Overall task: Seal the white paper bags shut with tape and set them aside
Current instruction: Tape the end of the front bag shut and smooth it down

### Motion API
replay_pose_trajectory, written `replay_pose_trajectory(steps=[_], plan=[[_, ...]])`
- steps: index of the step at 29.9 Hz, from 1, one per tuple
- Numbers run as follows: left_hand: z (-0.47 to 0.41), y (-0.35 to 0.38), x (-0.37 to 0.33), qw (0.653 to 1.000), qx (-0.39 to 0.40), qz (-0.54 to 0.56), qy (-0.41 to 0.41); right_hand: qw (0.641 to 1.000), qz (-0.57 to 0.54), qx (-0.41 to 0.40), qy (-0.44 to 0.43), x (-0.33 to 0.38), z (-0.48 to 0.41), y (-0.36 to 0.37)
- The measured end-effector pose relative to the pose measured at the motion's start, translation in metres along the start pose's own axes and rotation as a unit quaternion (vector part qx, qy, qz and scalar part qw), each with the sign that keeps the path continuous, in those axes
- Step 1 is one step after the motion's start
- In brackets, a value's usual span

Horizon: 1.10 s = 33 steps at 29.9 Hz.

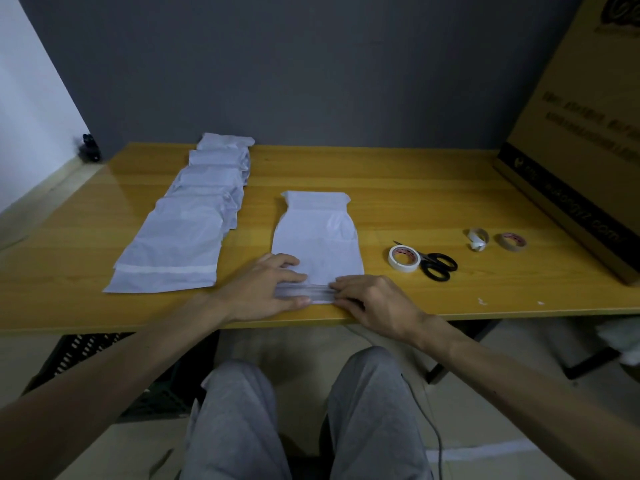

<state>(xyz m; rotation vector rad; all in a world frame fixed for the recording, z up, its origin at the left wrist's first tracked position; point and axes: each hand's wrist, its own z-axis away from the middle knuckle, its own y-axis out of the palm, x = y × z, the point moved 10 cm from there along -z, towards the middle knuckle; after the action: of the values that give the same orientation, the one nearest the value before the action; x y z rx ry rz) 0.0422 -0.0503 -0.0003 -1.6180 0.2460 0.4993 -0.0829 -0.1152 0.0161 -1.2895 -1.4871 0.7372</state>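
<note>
A white paper bag point(317, 233) lies flat on the wooden table point(415, 188) in front of me, its folded near end at the table's front edge. My left hand point(266, 289) rests on that fold from the left, fingers straight on top and thumb along its near side. My right hand point(374, 303) presses the fold's right end with its fingertips. A white tape roll point(404, 258) lies to the right of the bag. A row of several overlapping white bags point(194, 216) runs along the table's left side.
Black-handled scissors point(437, 266) lie against the tape roll. Two more small rolls point(478, 238) point(513, 242) sit further right. A large cardboard box point(575, 133) leans at the table's right end. A grey wall stands behind; my knees are below the front edge.
</note>
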Motion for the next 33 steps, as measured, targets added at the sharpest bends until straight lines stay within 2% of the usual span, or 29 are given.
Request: replay_pose_trajectory(steps=[4,8,12,16,21,25,33], plan=[[0.002,-0.001,-0.004,1.000,0.005,0.014,-0.006,0.999,0.034,0.015,0.012,0.001,-0.002,0.004],[0.003,-0.009,-0.011,0.999,-0.017,0.035,-0.014,0.996,-0.018,0.002,0.087,-0.011,-0.003,-0.004],[-0.002,-0.026,-0.008,0.993,-0.077,0.082,-0.039,0.993,-0.041,0.002,0.110,-0.014,-0.008,-0.010],[-0.008,-0.028,-0.003,0.991,-0.073,0.094,-0.055,0.987,-0.076,0.025,0.139,-0.023,-0.014,-0.009],[-0.014,-0.029,0.003,0.989,-0.082,0.104,-0.070,0.979,-0.106,0.001,0.173,-0.038,-0.020,-0.011],[-0.016,-0.019,0.009,0.992,-0.065,0.085,-0.070,0.982,-0.080,0.021,0.168,-0.042,-0.024,-0.003],[-0.015,-0.019,0.001,0.996,-0.086,-0.005,0.009,0.993,0.003,0.009,0.114,-0.034,-0.029,0.001]])
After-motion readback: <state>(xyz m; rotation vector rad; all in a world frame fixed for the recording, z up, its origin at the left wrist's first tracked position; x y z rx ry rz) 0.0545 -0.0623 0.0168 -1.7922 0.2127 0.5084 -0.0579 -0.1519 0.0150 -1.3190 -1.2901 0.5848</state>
